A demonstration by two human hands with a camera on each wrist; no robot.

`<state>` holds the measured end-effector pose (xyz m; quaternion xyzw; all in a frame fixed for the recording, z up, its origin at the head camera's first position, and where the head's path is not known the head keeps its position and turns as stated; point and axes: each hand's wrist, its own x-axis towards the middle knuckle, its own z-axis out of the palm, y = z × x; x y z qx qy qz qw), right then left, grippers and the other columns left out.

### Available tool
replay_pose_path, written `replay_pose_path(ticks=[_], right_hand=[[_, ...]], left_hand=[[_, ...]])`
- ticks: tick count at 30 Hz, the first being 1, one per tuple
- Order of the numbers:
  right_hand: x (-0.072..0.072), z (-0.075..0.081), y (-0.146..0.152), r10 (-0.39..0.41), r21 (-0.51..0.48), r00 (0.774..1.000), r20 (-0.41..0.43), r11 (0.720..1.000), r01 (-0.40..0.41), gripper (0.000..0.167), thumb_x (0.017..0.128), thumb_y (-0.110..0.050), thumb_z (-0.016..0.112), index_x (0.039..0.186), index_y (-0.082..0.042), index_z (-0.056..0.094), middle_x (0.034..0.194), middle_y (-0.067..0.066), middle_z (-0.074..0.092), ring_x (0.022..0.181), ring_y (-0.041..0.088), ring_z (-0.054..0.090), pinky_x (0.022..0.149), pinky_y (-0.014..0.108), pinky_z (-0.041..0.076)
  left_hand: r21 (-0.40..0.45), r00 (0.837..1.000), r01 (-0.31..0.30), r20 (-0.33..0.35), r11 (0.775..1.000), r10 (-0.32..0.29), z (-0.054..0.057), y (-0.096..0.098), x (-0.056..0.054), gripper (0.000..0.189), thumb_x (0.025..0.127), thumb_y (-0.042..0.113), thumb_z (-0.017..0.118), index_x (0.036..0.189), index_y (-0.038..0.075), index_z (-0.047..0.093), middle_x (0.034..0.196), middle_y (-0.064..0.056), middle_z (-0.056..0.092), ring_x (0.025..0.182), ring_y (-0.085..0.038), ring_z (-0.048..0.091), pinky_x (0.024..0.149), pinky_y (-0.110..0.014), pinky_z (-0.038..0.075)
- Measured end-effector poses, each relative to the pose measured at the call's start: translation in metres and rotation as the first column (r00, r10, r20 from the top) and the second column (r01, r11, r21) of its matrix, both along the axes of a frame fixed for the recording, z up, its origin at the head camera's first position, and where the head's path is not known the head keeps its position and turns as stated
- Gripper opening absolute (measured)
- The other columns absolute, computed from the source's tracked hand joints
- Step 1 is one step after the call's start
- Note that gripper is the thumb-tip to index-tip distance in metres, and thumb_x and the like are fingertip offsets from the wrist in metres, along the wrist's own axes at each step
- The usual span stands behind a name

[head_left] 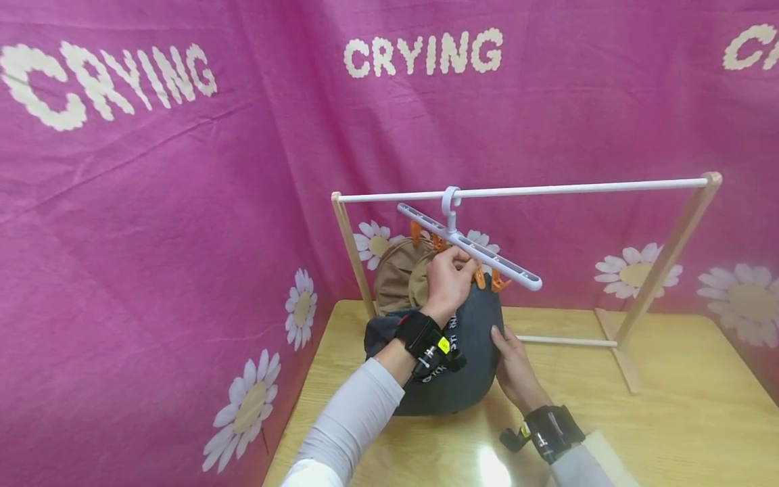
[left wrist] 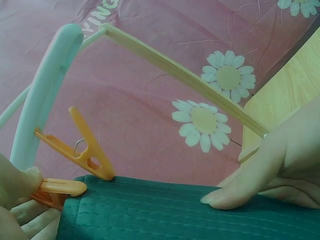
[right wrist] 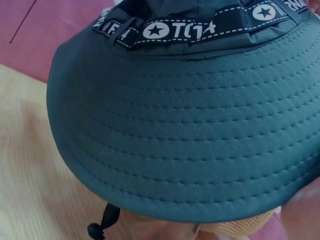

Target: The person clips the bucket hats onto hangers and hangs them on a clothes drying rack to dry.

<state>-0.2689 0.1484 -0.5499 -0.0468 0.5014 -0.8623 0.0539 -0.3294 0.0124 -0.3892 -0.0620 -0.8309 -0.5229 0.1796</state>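
Rack: room to the right, crowded left of centre.
Open gap under the rod [head_left: 584, 189], between hanger [head_left: 499, 262] end and right post [head_left: 669, 260]; lower bar [head_left: 569, 342] crosses its foot. Tan headwear [head_left: 394, 274] fills the space beside the left post [head_left: 353, 250]. Dark hat [head_left: 475, 345] bars the near side, right hand [head_left: 517, 365] at its brim.

We see a dark grey-green hat [head_left: 477, 345] held tilted beneath a pale, slanting hanger [head_left: 453, 235], its wide brim stitched in rows, its black band lettered white. At the brim's edge we see two orange clips: one pinched clip [left wrist: 65, 186] over the corner, one neighbouring clip [left wrist: 92, 145] touching just beside.
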Motion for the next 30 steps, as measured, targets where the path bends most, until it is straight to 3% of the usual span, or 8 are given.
replay_pose_path(ticks=[14, 20, 23, 26, 28, 30], right_hand=[[-0.009, 0.008, 0.001, -0.012, -0.150, 0.999, 0.030, 0.989, 0.016, 0.027, 0.113, -0.031, 0.045, 0.123, -0.035, 0.070, 0.121, -0.016, 0.071, 0.114, 0.000, 0.064, 0.097, 0.020, 0.051], [-0.010, 0.011, -0.004, 0.001, -0.098, 0.998, 0.062, 0.995, 0.005, 0.025, 0.113, -0.032, 0.043, 0.122, -0.033, 0.067, 0.120, -0.018, 0.070, 0.114, -0.001, 0.063, 0.098, 0.020, 0.051], [-0.012, 0.011, -0.006, 0.025, -0.031, 0.997, 0.068, 0.999, -0.023, 0.033, 0.114, -0.036, 0.040, 0.140, -0.024, 0.055, 0.126, -0.019, 0.067, 0.121, -0.001, 0.061, 0.102, 0.021, 0.050], [-0.013, 0.011, -0.006, 0.041, 0.057, 0.997, 0.066, 0.997, -0.045, 0.055, 0.114, -0.040, 0.038, 0.159, -0.009, 0.034, 0.140, -0.017, 0.058, 0.135, 0.002, 0.051, 0.112, 0.023, 0.043], [-0.012, 0.010, -0.004, 0.056, 0.099, 0.996, 0.063, 0.993, -0.062, 0.065, 0.114, -0.042, 0.036, 0.164, -0.002, 0.022, 0.148, -0.012, 0.048, 0.144, 0.007, 0.041, 0.118, 0.026, 0.037], [-0.010, 0.009, -0.001, 0.055, 0.136, 0.996, 0.069, 0.989, -0.064, 0.066, 0.115, -0.042, 0.035, 0.164, -0.002, 0.020, 0.149, -0.011, 0.045, 0.146, 0.009, 0.037, 0.120, 0.027, 0.034]], left_hand=[[-0.053, 1.000, -0.015, 0.001, 0.998, 0.016, 0.007, 0.002, 0.004, 0.015, 0.098, 0.017, 0.075, 0.088, 0.013, 0.064, 0.085, 0.000, 0.079, 0.067, -0.005, 0.063, 0.059, -0.020, 0.044], [-0.087, 1.000, -0.004, 0.012, 0.996, 0.006, 0.008, 0.000, 0.002, 0.015, 0.097, 0.019, 0.076, 0.091, 0.011, 0.065, 0.092, -0.002, 0.080, 0.080, -0.011, 0.072, 0.065, -0.020, 0.049], [-0.101, 0.998, 0.022, 0.061, 0.995, -0.016, 0.011, -0.004, 0.000, 0.018, 0.096, 0.022, 0.077, 0.093, 0.009, 0.065, 0.092, -0.003, 0.078, 0.084, -0.013, 0.072, 0.067, -0.021, 0.048], [-0.088, 0.993, 0.033, 0.119, 0.996, -0.022, 0.013, -0.010, -0.001, 0.020, 0.095, 0.025, 0.077, 0.093, 0.009, 0.065, 0.088, -0.003, 0.076, 0.080, -0.011, 0.067, 0.066, -0.023, 0.046], [-0.081, 0.990, 0.040, 0.141, 0.996, -0.028, 0.012, -0.015, 0.000, 0.020, 0.095, 0.025, 0.077, 0.095, 0.010, 0.065, 0.088, -0.002, 0.076, 0.079, -0.010, 0.066, 0.065, -0.024, 0.046], [-0.091, 0.989, 0.045, 0.146, 0.995, -0.032, 0.009, -0.019, 0.001, 0.019, 0.095, 0.026, 0.077, 0.098, 0.010, 0.066, 0.091, -0.001, 0.077, 0.080, -0.008, 0.067, 0.065, -0.025, 0.048]])
